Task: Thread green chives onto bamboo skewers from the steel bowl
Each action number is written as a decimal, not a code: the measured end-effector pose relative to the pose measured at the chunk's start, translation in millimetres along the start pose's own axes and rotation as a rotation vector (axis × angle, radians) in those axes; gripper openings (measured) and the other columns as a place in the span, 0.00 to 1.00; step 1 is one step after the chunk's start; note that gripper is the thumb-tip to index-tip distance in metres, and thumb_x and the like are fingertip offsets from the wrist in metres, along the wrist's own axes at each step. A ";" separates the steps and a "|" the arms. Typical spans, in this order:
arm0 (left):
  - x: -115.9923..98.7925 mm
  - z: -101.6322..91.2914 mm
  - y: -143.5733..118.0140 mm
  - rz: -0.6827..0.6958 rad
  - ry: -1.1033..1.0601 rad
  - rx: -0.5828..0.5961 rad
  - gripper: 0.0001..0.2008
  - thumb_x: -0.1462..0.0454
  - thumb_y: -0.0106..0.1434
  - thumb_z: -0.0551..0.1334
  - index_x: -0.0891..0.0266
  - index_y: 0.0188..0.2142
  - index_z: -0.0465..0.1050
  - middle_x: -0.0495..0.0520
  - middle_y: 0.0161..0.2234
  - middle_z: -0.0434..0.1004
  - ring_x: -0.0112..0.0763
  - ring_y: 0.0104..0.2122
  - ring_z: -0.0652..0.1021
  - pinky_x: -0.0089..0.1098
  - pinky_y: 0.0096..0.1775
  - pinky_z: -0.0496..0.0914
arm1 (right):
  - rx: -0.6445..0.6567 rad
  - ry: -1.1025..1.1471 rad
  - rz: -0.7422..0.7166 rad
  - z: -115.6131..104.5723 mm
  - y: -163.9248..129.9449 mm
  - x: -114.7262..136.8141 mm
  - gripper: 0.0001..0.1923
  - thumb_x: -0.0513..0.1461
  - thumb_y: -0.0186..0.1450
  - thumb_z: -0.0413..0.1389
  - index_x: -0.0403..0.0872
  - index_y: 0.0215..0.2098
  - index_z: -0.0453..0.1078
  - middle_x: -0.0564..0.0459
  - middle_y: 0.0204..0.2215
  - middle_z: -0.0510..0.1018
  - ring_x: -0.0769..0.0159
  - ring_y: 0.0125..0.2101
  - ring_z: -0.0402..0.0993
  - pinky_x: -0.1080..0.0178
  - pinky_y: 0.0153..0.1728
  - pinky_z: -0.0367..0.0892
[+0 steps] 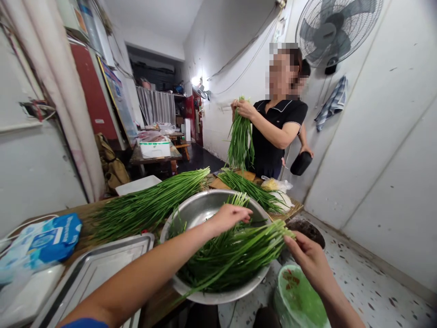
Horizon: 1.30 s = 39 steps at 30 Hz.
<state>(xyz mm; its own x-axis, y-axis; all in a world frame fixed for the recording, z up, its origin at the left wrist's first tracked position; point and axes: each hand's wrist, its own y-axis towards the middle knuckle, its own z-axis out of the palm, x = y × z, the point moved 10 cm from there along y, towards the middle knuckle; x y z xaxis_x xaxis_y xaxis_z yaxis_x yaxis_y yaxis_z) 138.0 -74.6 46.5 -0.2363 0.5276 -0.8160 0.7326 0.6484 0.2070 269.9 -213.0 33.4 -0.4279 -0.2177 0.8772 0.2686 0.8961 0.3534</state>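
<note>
My right hand pinches the pale stem ends of a bunch of garlic chives. The green leaves of this bunch stretch leftward over a round steel basin. Above the basin, my left hand has its fingers curled together, close to those stems. Whatever its fingertips hold, if anything, is too small or hidden to make out. Behind that hand, more pale stem ends rise from the basin. Loose green leaves lie inside the basin, partly covered by my left forearm.
A big pile of chives lies on the wooden table, left of a smaller pile. A steel tray and blue wipes pack are at left. A green lined bin stands below right. A person opposite holds chives.
</note>
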 end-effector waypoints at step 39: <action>0.2 32.6 26.1 -0.317 -0.995 0.063 0.10 0.69 0.54 0.62 0.67 0.38 0.72 0.55 0.31 0.73 0.19 0.23 0.69 0.23 0.26 0.62 | 0.001 -0.051 0.008 2.9 41.2 -3.0 0.19 0.49 0.61 0.47 0.41 0.26 0.65 0.57 0.19 0.61 0.73 0.22 0.55 0.70 0.23 0.52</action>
<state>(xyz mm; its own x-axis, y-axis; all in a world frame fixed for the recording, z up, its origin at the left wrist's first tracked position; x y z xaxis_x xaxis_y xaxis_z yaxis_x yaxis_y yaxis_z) 177.9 -75.5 34.2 0.1876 -0.3699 -0.9099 0.7673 0.6336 -0.0994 279.8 -174.3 44.4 -0.4691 -0.1903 0.8624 0.2712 0.8983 0.3457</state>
